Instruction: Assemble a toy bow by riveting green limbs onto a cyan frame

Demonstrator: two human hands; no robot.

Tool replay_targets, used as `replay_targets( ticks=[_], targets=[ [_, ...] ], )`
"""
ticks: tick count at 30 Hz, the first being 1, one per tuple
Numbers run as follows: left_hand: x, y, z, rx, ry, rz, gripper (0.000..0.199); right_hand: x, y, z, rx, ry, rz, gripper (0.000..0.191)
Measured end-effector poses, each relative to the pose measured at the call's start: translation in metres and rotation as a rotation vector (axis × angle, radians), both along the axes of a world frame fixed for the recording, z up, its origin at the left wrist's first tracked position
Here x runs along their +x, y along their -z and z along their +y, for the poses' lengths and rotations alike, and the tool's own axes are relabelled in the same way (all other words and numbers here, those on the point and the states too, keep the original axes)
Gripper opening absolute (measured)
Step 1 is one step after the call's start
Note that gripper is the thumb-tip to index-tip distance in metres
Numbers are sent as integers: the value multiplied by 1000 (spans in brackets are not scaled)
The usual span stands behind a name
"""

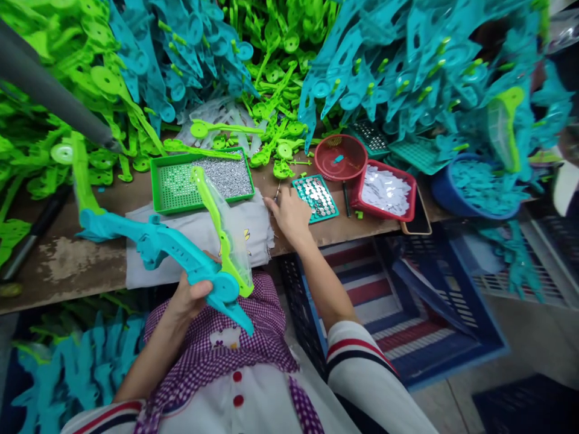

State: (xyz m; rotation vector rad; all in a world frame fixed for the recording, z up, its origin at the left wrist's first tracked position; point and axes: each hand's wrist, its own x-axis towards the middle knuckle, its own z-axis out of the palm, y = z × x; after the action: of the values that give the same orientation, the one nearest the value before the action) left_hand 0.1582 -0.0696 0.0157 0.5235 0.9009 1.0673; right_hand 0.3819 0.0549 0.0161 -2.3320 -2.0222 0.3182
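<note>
My left hand (192, 296) grips a teal plastic toy piece (172, 247) with a lime green arm and a clear film attached (221, 217), held above my lap. My right hand (292, 217) rests palm down on the wooden table edge, fingers reaching toward a small teal tray of silver discs (316, 198). A green tray of tiny silver bits (201, 179) lies just behind the held piece, on a white cloth (199, 232).
Heaps of green (45, 90) and teal plastic parts (420, 66) crowd the back of the table. A red bowl (340, 158), a red tray of white pieces (385, 191) and a blue bowl (474, 188) stand right. A blue crate (407, 313) sits below.
</note>
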Motion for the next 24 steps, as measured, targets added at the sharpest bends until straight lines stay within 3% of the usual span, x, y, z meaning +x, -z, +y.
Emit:
replay_targets(
  ticks=[3, 6, 8, 11, 15, 18, 24],
  targets=[
    [5, -3, 0, -34, -56, -3, 49, -1, 2, 6, -89, 21, 22, 35],
    [7, -5, -2, -56, -97, -33, 51, 12, -3, -7, -49, 23, 100, 29],
    [9, -5, -3, -71, -113, -43, 51, 26, -13, -35, 53, 5, 253, 27],
    [12, -6, -3, -87, -119, -52, 50, 47, -31, -93, 192, -98, 692, 26],
    [17, -9, -2, -97, -168, -91, 43, 47, -40, -149, 117, -343, 1067, 17],
    [22, -13, -4, -131, -232, -127, 39, 31, -34, -155, 130, -529, 1064, 17],
    [35, -18, -9, -234, -313, -155, 39, 17, -35, -135, 239, -810, 843, 21]
  ],
)
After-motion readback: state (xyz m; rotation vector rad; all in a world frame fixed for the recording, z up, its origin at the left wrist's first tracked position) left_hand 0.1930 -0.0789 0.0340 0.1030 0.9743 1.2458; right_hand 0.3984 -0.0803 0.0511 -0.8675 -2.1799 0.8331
